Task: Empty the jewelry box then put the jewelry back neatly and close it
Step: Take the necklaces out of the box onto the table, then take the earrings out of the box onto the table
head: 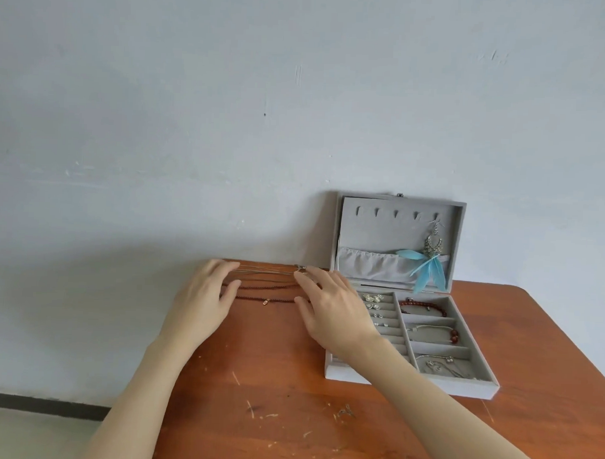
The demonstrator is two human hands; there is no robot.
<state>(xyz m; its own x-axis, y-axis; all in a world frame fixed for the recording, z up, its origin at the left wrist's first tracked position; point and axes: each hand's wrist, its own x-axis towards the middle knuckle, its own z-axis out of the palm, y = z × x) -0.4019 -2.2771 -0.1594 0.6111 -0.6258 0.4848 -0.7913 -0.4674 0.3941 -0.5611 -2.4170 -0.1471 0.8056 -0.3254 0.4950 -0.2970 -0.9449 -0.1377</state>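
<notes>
Box: grey jewelry box (413,379), lid up, feather earring (429,264) hanging inside.
Hands: left hand (203,294) and right hand (329,307), fingers straight, press necklaces (266,284) flat on the table.

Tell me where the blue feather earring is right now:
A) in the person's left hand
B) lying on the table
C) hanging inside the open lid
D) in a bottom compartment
C: the blue feather earring hangs from a hook inside the upright lid of the jewelry box.
</notes>
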